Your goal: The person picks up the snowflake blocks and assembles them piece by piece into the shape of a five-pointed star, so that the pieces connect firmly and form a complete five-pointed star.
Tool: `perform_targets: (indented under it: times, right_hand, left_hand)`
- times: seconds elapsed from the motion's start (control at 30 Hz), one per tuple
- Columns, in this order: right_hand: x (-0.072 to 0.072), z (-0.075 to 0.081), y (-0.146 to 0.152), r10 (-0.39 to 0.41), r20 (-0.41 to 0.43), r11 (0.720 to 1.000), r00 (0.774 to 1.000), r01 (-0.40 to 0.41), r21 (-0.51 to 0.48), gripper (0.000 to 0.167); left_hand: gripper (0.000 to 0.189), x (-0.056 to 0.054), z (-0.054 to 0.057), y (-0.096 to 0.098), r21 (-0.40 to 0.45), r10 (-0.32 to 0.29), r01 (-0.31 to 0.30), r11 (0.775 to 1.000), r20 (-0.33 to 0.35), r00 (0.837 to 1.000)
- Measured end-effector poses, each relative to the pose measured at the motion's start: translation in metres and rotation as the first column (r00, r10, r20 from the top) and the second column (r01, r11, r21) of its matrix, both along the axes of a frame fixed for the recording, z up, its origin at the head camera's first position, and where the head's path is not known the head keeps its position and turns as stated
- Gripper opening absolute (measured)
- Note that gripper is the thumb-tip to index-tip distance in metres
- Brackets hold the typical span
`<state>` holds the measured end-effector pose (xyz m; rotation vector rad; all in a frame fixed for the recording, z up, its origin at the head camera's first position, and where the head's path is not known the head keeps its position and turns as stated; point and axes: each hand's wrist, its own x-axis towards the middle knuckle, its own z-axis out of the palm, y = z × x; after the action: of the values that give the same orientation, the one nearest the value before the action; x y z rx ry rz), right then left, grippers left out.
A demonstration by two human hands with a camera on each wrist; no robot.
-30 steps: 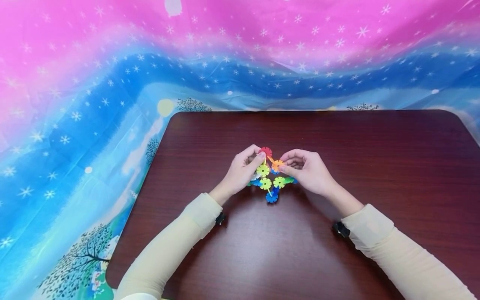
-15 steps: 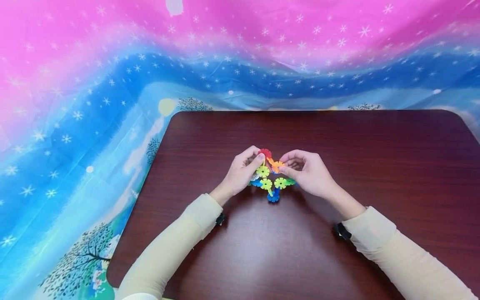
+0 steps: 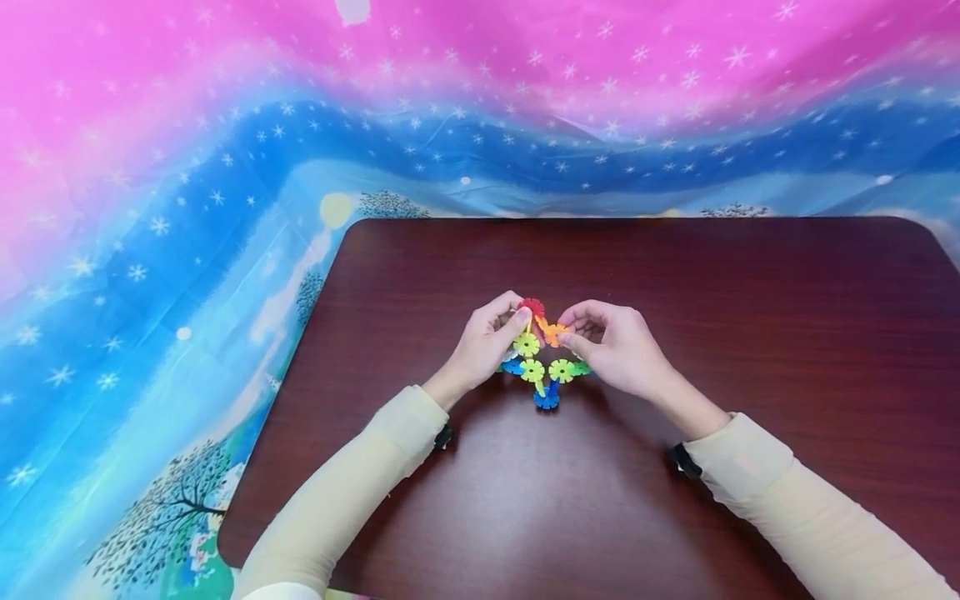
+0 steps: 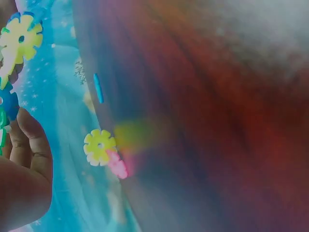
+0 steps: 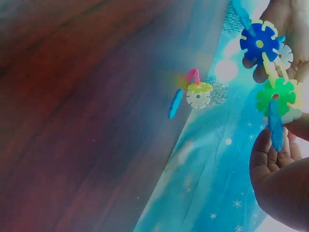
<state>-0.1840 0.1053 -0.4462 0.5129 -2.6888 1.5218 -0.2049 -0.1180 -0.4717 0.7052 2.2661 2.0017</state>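
Note:
Linked plastic snowflake discs form a loose ring between both hands above the table in the head view. At its top, the left hand (image 3: 483, 343) pinches the piece near the red disc (image 3: 531, 308). From the other side, the right hand (image 3: 628, 346) pinches the orange disc (image 3: 556, 335) between thumb and fingers. Yellow-green discs (image 3: 532, 370) and a blue disc (image 3: 547, 398) hang below. In the left wrist view, a yellow disc (image 4: 21, 38) shows by the left hand. A green disc (image 5: 276, 95) and dark blue disc (image 5: 259, 43) show in the right wrist view.
The dark brown table (image 3: 750, 333) lies under both hands. Behind it and to the left hangs a pink and blue snowflake-patterned cloth (image 3: 450, 133). A yellow disc (image 4: 100, 147) with a pink piece (image 4: 117, 164) appears lower in the left wrist view.
The orange disc has tilted in the right hand, and the blue piece behind it has gone from sight. The bottom blue disc has shifted slightly. Both hands stay nearly in place.

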Motion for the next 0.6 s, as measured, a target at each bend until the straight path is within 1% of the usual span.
perform_targets:
  times: [0.07, 0.2, 0.3, 0.47, 0.6]
  right_hand:
    - [0.002, 0.0, 0.001, -0.002, -0.009, 1.0, 1.0, 0.002, -0.004, 0.019]
    - [0.005, 0.002, 0.0, -0.017, -0.049, 1.0, 0.999, 0.016, -0.024, 0.023]
    - [0.007, 0.004, -0.002, -0.036, -0.079, 0.999, 0.996, 0.033, -0.031, 0.022]
    - [0.011, 0.004, -0.003, -0.061, -0.106, 0.998, 0.993, 0.058, -0.031, 0.016]
    - [0.011, 0.002, -0.003, -0.09, -0.105, 0.995, 0.99, 0.084, -0.055, 0.015]
  left_hand:
    - [0.016, 0.0, -0.001, 0.0, 0.001, 0.013, -0.013, 1.0, 0.009, 1.0]
    - [0.016, 0.0, -0.004, 0.0, 0.008, 0.071, -0.071, 0.997, -0.002, 0.997]
    - [0.015, 0.002, -0.004, 0.0, 0.022, 0.09, -0.09, 0.996, -0.004, 0.996]
    - [0.015, 0.005, 0.0, 0.001, 0.016, 0.075, -0.075, 0.997, 0.006, 0.997]
    - [0.014, 0.008, 0.004, 0.005, 0.017, 0.06, -0.06, 0.998, -0.013, 0.998]
